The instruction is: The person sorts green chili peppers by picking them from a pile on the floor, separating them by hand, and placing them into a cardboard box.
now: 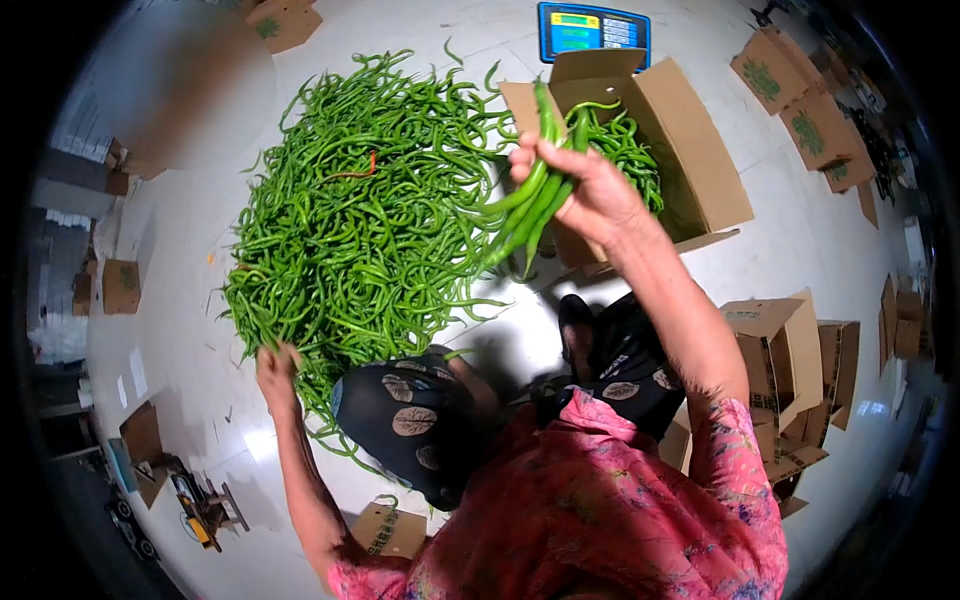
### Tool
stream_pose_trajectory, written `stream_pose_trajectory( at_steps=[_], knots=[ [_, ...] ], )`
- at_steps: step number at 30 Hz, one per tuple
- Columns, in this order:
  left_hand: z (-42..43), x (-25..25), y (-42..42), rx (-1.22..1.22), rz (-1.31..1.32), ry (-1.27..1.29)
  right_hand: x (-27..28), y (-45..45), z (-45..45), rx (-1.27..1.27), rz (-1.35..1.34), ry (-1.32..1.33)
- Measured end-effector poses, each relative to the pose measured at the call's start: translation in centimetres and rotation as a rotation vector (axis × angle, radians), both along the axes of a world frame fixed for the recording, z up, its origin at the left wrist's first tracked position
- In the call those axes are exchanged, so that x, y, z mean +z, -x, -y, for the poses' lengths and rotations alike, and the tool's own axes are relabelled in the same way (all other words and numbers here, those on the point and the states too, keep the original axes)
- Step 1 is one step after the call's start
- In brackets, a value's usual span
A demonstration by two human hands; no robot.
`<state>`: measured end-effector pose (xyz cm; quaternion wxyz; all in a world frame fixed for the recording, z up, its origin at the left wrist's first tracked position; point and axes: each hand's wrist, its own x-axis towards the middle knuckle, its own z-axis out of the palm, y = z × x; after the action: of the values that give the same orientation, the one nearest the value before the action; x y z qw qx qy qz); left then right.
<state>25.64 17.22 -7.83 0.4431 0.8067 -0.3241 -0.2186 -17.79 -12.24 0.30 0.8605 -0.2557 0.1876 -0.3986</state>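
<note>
A large heap of long green peppers (pixel 360 200) lies on the floor, with one red pepper (pixel 372 163) on top. My right hand (pixel 580 180) is closed around a bunch of green peppers (pixel 530 210), held up between the heap and an open cardboard box (pixel 695 140). More green peppers (pixel 630 150) lie inside that box. At the lower left edge of the heap is my left hand (pixel 278 372), beside some peppers; its fingers are blurred, and whether they hold anything is not clear.
A scale with a lit display (pixel 594 32) is behind the box. Open cartons (pixel 775 350) stand at the right, others (pixel 805 110) at the upper right. A small yellow and black machine (pixel 200 510) sits at the lower left.
</note>
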Motion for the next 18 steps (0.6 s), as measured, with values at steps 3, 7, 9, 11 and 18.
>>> stream_pose_trajectory(
  at_steps=[3,7,9,11,18],
  knots=[
    [-15.9,-14.1,-4.9,-0.18,0.356,-0.559,3.7,3.9,2.3,-0.174,-0.21,0.144],
    [-28.9,-20.8,3.0,-0.443,0.166,-0.859,8.3,9.6,4.9,-0.331,-0.614,0.345],
    [-30.8,-21.3,7.8,-0.483,0.037,-0.957,8.1,11.5,6.6,-0.33,-0.884,0.395],
    [-31.4,-21.5,11.8,-0.47,-0.073,-0.993,5.4,12.5,9.0,-0.279,-1.051,0.382],
    [-32.5,-20.7,18.7,-0.33,-0.256,-0.964,-3.7,13.2,9.9,-0.096,-1.617,0.35]
  ],
)
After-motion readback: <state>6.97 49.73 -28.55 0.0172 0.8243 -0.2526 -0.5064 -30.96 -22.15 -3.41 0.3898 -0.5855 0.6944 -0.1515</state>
